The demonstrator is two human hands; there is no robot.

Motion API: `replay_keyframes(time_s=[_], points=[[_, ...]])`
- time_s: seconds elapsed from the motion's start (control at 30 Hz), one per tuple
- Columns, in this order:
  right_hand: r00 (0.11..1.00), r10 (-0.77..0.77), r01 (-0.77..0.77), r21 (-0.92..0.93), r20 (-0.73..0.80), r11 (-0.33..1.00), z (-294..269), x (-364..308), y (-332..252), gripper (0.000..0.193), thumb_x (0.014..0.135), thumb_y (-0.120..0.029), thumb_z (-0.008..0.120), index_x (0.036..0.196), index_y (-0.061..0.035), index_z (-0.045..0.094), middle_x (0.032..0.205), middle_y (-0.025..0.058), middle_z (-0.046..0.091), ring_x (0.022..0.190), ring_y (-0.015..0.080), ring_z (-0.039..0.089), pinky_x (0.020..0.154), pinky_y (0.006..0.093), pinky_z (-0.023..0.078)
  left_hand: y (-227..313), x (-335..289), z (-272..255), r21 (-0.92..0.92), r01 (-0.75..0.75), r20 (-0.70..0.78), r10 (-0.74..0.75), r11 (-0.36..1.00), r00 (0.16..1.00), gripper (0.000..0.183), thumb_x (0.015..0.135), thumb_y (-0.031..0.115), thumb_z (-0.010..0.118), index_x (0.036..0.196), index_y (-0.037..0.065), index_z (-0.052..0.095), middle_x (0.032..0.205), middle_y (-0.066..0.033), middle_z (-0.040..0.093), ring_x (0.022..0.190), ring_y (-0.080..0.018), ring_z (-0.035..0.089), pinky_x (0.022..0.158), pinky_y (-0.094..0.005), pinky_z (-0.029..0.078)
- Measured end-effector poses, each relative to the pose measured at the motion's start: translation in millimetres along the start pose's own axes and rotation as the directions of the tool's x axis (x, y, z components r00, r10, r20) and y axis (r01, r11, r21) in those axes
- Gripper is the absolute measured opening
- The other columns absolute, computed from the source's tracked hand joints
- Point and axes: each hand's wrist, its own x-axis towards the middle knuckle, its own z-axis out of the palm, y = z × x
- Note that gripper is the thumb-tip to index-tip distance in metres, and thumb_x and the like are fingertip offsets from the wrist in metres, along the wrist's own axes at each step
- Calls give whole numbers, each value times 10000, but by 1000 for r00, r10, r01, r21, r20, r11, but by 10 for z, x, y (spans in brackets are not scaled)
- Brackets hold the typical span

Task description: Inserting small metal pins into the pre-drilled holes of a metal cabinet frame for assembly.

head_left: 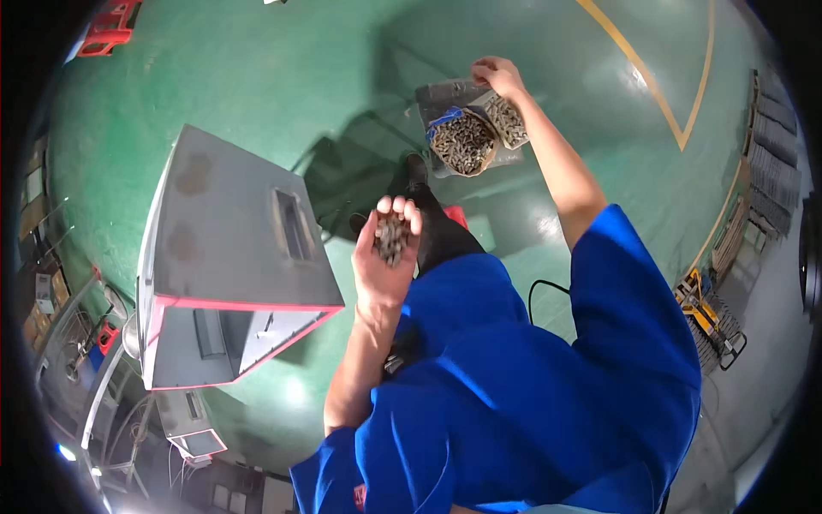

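My left hand (pixel 383 276) is palm up with its fingers curled round a heap of small grey-brown metal pieces (pixel 392 240), short and stubby like fasteners. The left hand is close to the open corner side of a grey metal cabinet (pixel 231 214). My right hand (pixel 498 75) reaches out beyond two open bags, at the far edge of the smaller one. Its fingers are curled in, and what they hold, if anything, is hidden. The larger bag (pixel 463 144) and the smaller bag (pixel 507 122) are both full of similar metal pieces.
The cabinet has a pink-edged opening and a slot in its side. A dark sheet (pixel 447 92) lies under the bags on the green floor (pixel 282 68). A red object (pixel 456 215) shows beside my leg. Stacked panels (pixel 771 163) and a yellow hand truck (pixel 704 310) stand at right.
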Motion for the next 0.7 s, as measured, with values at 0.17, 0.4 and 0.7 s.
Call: replay_keyframes(time_s=[0.17,0.4,0.7], points=[[999,-8,34,-554,50,832,348,514,760,212,723,-187,613,870,-47,672,893,174,666,859,310,643,785,386,507,60,21,-246,148,-3,80,-9,989,997,399,926,268,496,1235,16,500,1323,-159,470,1232,-328,435,1034,-448,369],[999,-37,16,-748,-11,663,823,917,1120,196,748,-155,632,876,-19,574,886,213,612,872,398,602,745,453,499,137,419,-291,227,-74,-26,82,971,996,297,823,297,649,967,56,553,1127,-134,514,1188,-329,428,1010,-455,380],[987,-142,55,-677,-74,734,834,352,833,128,779,-58,529,898,-13,546,919,217,563,868,388,600,727,450,506,110,126,-235,212,-126,51,118,969,992,302,852,262,616,1034,46,510,1173,-126,485,1210,-319,432,1008,-452,408]])
